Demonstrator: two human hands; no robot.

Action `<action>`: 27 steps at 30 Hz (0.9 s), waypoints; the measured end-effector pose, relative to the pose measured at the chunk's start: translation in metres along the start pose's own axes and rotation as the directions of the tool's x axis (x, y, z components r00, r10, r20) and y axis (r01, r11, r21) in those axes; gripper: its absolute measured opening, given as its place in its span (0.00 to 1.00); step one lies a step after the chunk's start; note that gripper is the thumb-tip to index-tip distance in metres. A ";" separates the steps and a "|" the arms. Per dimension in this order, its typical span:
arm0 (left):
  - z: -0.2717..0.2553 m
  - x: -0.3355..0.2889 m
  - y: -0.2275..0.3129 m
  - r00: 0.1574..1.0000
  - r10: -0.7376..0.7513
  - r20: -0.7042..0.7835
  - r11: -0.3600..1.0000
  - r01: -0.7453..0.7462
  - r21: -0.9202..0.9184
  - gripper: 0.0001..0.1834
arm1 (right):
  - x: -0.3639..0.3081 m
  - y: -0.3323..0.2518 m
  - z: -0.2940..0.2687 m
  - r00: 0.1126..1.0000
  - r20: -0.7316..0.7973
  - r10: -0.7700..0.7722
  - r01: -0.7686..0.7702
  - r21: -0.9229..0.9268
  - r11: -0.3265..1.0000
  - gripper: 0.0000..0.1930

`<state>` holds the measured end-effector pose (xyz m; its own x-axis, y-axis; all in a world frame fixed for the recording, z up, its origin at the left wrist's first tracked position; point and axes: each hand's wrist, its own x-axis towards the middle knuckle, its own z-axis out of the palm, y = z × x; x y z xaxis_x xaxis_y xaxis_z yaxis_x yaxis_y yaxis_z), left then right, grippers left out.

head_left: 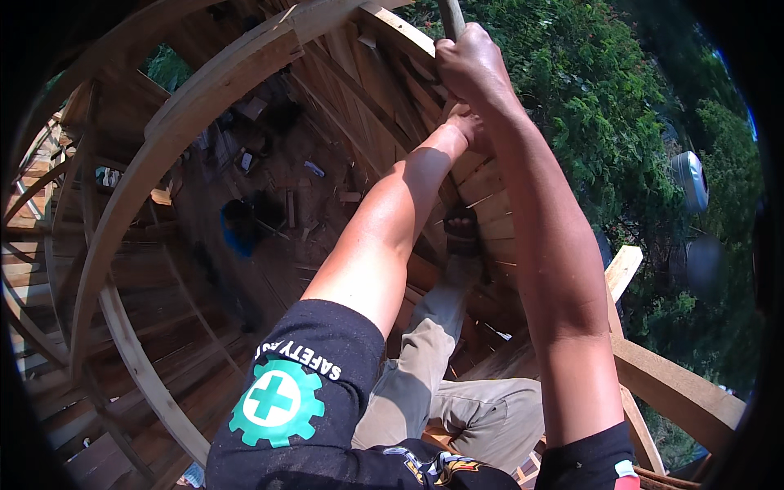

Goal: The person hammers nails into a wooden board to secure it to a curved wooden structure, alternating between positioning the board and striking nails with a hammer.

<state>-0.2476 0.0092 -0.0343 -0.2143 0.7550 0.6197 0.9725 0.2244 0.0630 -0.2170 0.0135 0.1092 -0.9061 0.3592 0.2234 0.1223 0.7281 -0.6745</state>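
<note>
My right hand (475, 65) is closed in a fist around a round wooden stick (451, 18), which runs out of view at the top. Just below it, my left hand (467, 129) is curled and partly covered by my right forearm. What its fingers hold is hidden. Both arms reach forward to the upper edge of a planked wooden hull (482, 192). A pale timber (398, 31) tops that edge beside my right fist. My foot (461, 227) rests low against the planks.
A thick curved wooden beam (122, 192) arches across the left, with ribs and planking beyond. Far below, a person in blue (237, 233) is on the littered floor (318, 220). Timbers (678, 380) jut out at right, before green trees (588, 106).
</note>
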 end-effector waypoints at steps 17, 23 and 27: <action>0.008 0.006 0.002 0.997 -0.042 -0.071 0.997 0.037 -0.069 0.39 | 0.013 -0.020 -0.045 0.986 -0.121 -0.111 0.126 0.126 0.984 0.09; 0.000 0.011 0.003 1.000 0.000 0.027 1.000 0.001 -0.026 0.22 | 0.029 -0.052 -0.051 0.651 -0.634 -0.418 0.556 0.024 0.831 0.14; 0.009 0.028 0.001 0.982 -0.037 0.185 0.999 0.030 0.039 0.16 | 0.023 0.041 0.033 0.983 0.179 0.029 0.026 -0.300 0.954 0.19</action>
<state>-0.2535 0.0357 -0.0238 -0.2631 0.8472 0.4615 0.9613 0.2709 0.0507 -0.2459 0.0323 0.0639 -0.9600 0.2702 0.0740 0.2144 0.8787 -0.4264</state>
